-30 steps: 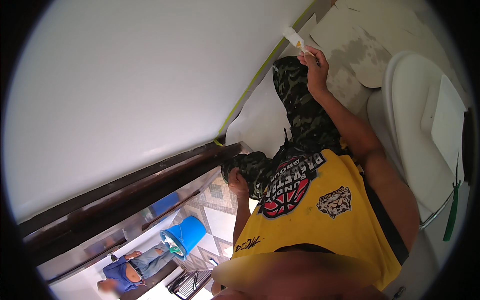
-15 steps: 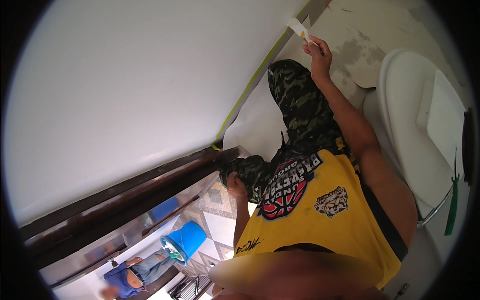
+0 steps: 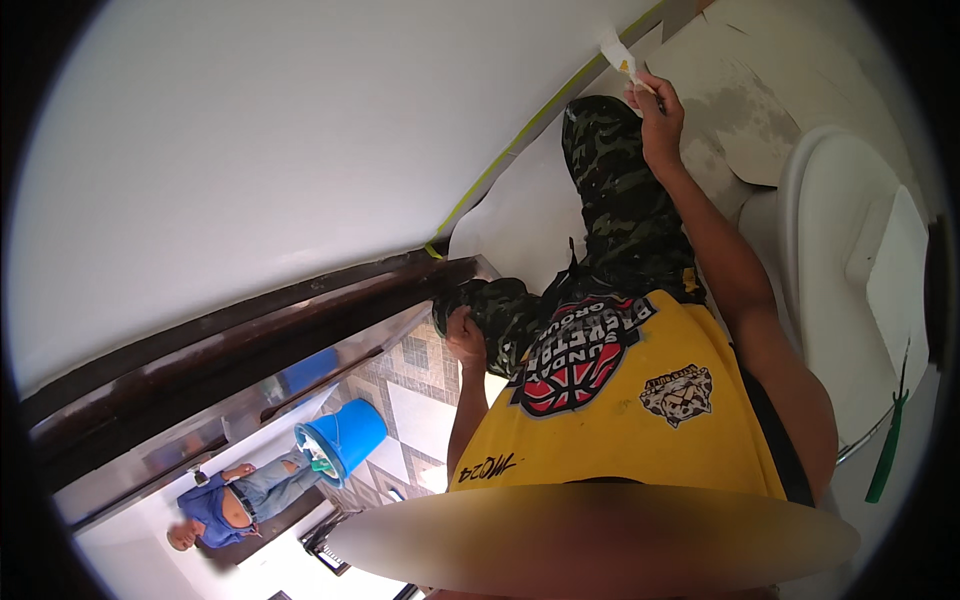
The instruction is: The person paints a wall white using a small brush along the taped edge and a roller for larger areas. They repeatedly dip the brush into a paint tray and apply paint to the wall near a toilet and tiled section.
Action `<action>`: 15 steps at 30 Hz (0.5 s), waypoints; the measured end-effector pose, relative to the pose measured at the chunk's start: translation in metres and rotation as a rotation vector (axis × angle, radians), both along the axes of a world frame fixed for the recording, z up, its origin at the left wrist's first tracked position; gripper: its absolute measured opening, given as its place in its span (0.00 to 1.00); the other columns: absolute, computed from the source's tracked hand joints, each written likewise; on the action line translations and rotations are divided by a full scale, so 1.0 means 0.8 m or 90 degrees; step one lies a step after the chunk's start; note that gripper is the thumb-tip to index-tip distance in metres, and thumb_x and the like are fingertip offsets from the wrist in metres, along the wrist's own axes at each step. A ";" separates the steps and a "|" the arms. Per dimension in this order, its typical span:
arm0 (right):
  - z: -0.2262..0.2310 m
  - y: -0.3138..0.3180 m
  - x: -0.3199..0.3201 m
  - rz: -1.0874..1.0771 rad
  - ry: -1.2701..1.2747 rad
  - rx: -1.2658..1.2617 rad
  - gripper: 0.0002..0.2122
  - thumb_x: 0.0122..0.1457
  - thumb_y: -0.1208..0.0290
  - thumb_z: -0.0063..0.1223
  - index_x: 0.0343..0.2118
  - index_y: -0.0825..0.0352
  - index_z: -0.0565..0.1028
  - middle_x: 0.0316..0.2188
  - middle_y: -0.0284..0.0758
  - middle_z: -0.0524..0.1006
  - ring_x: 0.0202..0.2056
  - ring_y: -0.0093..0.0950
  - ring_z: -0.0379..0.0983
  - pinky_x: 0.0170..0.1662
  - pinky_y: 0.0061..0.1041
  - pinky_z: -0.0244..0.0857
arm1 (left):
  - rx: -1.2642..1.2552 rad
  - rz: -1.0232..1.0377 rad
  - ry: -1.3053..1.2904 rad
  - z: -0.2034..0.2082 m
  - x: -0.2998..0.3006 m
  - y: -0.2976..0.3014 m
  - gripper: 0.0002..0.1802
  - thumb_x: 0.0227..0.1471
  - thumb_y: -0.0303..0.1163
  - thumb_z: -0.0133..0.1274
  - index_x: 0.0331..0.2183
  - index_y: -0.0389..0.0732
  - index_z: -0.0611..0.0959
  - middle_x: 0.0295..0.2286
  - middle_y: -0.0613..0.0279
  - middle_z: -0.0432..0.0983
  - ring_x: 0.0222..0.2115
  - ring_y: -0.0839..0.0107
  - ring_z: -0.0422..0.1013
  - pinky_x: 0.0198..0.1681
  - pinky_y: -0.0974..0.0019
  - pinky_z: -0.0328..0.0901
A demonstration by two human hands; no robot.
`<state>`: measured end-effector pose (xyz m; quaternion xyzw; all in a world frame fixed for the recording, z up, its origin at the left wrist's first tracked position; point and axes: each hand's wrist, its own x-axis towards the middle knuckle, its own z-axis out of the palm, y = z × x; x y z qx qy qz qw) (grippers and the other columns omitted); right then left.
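- White wall (image 3: 300,150) fills the upper left of the view; a strip of green tape (image 3: 550,108) follows its lower edge, with a pale floor covering (image 3: 840,90) beyond, patched with grey.
- Right hand (image 3: 662,118): fingers gripping the handle of a flat white brush (image 3: 619,55). The brush is at the far end of the visible tape, beside the wall's lower edge.
- Left hand (image 3: 466,340): against the knee of the camouflage trousers (image 3: 620,190), with no tool seen in it.
- Caution: at this distance and under the lens's bend, neither bristle contact with the wall nor whether the left fingers are open or closed can be confirmed.
- Surroundings: a white oval fixture (image 3: 840,230) stands to the right; a blue bucket (image 3: 360,435) and another person (image 3: 215,510) are in the lower left, well apart from the brush.
- Assessment: clean edge work would call for a light grip, bristle tips angled along the tape rather than across it, short even strokes, and the right forearm clear of the trousers.
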<state>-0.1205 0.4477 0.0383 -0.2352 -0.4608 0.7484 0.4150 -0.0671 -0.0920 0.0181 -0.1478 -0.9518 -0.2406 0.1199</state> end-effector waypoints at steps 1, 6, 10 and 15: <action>-0.002 -0.035 0.005 0.050 0.005 0.018 0.12 0.63 0.75 0.54 0.48 0.73 0.76 0.42 0.35 0.77 0.41 0.23 0.76 0.48 0.24 0.70 | 0.001 -0.010 0.017 -0.001 -0.001 0.000 0.12 0.55 0.21 0.47 0.36 0.36 0.85 0.35 0.49 0.83 0.39 0.51 0.79 0.44 0.56 0.73; 0.003 -0.177 0.029 0.239 -0.085 0.270 0.13 0.63 0.78 0.53 0.50 0.70 0.75 0.38 0.35 0.76 0.38 0.22 0.73 0.45 0.23 0.68 | 0.000 0.012 0.006 -0.001 0.001 0.002 0.12 0.55 0.21 0.48 0.37 0.36 0.85 0.37 0.49 0.83 0.39 0.50 0.79 0.45 0.56 0.73; 0.015 -0.242 0.025 0.401 -0.059 0.284 0.12 0.62 0.78 0.53 0.49 0.71 0.75 0.37 0.39 0.77 0.38 0.26 0.74 0.46 0.26 0.68 | 0.016 0.029 0.017 -0.001 0.002 0.009 0.11 0.54 0.19 0.48 0.35 0.36 0.85 0.36 0.49 0.83 0.38 0.49 0.79 0.44 0.55 0.74; 0.017 -0.288 0.009 0.439 0.023 0.322 0.12 0.61 0.77 0.53 0.47 0.71 0.75 0.38 0.44 0.77 0.39 0.37 0.77 0.44 0.33 0.69 | 0.026 0.044 0.017 -0.002 0.004 0.011 0.11 0.54 0.20 0.48 0.35 0.36 0.85 0.36 0.49 0.83 0.38 0.50 0.79 0.44 0.55 0.74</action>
